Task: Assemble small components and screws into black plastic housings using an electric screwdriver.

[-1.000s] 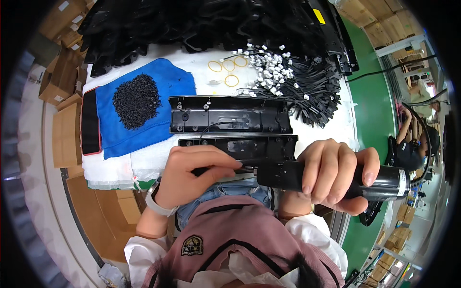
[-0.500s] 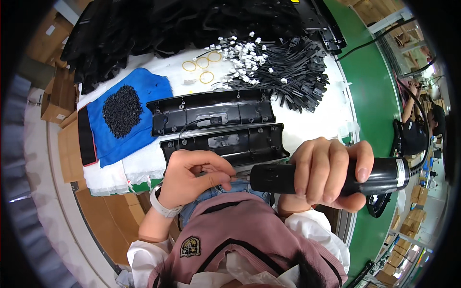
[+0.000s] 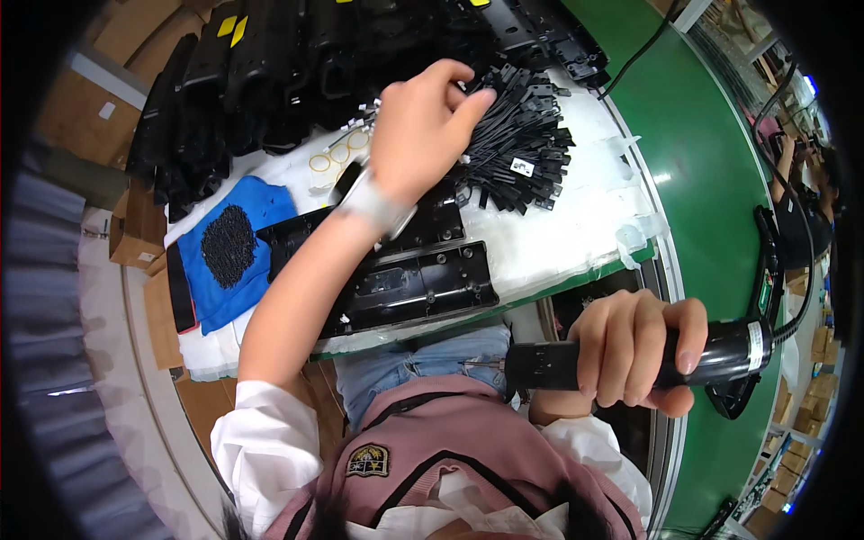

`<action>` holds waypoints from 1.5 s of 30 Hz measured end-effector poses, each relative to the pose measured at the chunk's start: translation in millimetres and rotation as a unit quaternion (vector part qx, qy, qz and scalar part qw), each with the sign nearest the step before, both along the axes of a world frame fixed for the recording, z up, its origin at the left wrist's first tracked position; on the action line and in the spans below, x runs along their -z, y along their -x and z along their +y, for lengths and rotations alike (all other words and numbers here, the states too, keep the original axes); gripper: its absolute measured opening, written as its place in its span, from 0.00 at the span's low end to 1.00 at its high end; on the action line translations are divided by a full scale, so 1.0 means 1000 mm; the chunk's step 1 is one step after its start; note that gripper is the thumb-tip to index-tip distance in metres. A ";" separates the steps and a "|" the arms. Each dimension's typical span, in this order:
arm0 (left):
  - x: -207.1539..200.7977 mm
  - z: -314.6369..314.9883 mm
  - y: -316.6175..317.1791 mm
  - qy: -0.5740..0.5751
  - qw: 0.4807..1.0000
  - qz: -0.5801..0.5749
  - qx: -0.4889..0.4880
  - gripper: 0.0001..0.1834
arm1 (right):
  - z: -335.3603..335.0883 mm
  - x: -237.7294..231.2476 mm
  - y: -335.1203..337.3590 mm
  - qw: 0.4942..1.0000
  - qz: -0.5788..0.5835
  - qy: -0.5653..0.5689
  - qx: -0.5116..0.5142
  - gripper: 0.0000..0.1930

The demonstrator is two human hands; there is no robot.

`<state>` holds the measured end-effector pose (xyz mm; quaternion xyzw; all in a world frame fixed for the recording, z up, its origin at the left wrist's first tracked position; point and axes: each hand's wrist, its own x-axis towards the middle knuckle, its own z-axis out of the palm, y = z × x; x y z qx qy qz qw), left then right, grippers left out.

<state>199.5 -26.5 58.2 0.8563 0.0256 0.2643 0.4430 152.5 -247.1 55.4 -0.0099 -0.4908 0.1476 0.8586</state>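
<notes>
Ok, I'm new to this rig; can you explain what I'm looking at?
No robot here: a person works bare-handed, and every picture comes from the wide fisheye camera on their head, which bends straight edges. The right hand holds a black tube-shaped tool. The left hand is over the black cables; whether it grips one is hidden. On the white-covered table lie two black shells, a blue cloth with a pile of small dark pieces, and more black parts behind.

Black screwdriver, black cables, blue cloth, green bench
</notes>
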 end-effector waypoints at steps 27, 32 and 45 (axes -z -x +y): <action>-0.042 0.036 -0.013 0.070 0.989 -0.040 0.123 0.11 | -0.041 0.029 0.003 0.997 0.045 0.039 0.042 0.15; -0.052 0.048 -0.004 0.304 0.939 -0.154 0.047 0.11 | -0.035 0.025 0.009 0.996 0.047 0.066 0.046 0.15; -0.057 0.068 0.031 0.370 0.877 -0.253 0.175 0.11 | -0.030 0.031 0.000 0.993 -0.045 0.102 0.027 0.17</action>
